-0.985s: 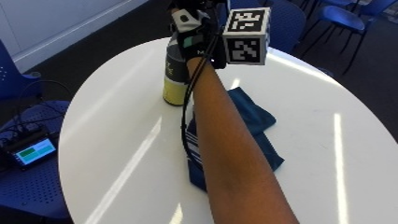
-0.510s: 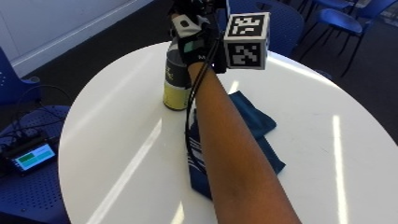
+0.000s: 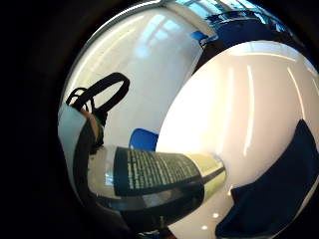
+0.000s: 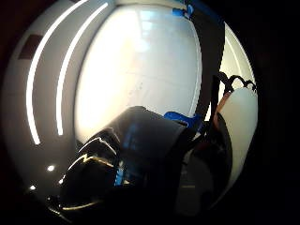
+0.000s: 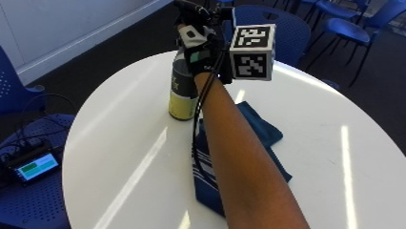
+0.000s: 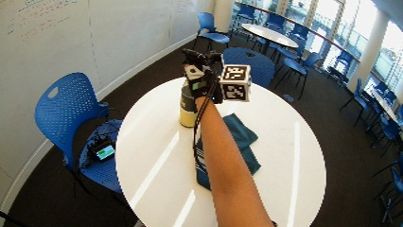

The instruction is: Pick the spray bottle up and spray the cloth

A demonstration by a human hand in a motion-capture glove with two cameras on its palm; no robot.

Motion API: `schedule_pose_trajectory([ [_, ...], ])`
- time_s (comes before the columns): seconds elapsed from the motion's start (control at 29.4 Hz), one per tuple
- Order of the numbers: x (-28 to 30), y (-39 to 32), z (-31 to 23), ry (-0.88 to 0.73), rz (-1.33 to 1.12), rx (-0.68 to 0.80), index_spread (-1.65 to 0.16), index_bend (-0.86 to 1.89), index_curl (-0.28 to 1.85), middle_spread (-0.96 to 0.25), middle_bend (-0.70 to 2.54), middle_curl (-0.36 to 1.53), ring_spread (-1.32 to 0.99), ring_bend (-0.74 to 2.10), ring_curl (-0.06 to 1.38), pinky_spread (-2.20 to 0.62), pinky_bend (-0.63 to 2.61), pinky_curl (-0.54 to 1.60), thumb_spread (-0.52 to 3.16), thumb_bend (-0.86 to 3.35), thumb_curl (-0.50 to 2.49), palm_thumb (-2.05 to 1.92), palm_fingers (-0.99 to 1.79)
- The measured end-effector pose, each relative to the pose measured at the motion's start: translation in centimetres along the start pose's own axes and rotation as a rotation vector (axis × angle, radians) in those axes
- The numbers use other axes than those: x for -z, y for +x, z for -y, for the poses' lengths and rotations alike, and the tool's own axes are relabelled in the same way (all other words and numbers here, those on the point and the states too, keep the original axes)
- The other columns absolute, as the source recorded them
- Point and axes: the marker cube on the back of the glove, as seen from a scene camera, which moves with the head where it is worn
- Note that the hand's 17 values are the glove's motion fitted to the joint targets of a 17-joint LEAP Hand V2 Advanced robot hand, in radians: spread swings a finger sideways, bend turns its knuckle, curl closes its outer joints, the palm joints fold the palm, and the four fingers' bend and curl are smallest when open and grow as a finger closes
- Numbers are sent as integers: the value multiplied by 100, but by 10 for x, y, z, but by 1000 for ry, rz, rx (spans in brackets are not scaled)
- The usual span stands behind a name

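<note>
A spray bottle point(image 5: 181, 98) with a dark upper body and a yellow lower band stands upright on the round white table point(image 5: 120, 148). My gloved right hand point(image 5: 202, 52) is at its top, fingers curled round the neck and head, which are hidden. In the palm views the bottle's label point(image 3: 159, 174) and its dark head point(image 4: 140, 140) lie close against the palm. A dark blue cloth point(image 5: 263, 129) lies spread on the table just right of the bottle, partly hidden under my forearm. The wide view shows the same bottle point(image 6: 187, 111), hand point(image 6: 200, 80) and cloth point(image 6: 242, 135).
A blue chair point(image 6: 69, 109) stands left of the table, with a small device point(image 5: 35, 167) with a lit screen on its seat. Another blue chair point(image 5: 289, 28) stands behind the table. Bare white tabletop point(image 6: 283, 156) lies right of the cloth.
The hand stays at the bottle's top and the bottle still stands in the same spot. Only the outside picture has shifted a little.
</note>
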Motion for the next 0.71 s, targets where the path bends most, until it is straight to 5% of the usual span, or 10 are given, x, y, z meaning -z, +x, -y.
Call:
schedule_pose_trajectory([
  [0.71, -9, 20, -22, -127, 37, -2, -29, 20, 51, -23, 40, 46, -24, 55, 48, -14, 35, 43, 45, -3, 81, 88, 92],
])
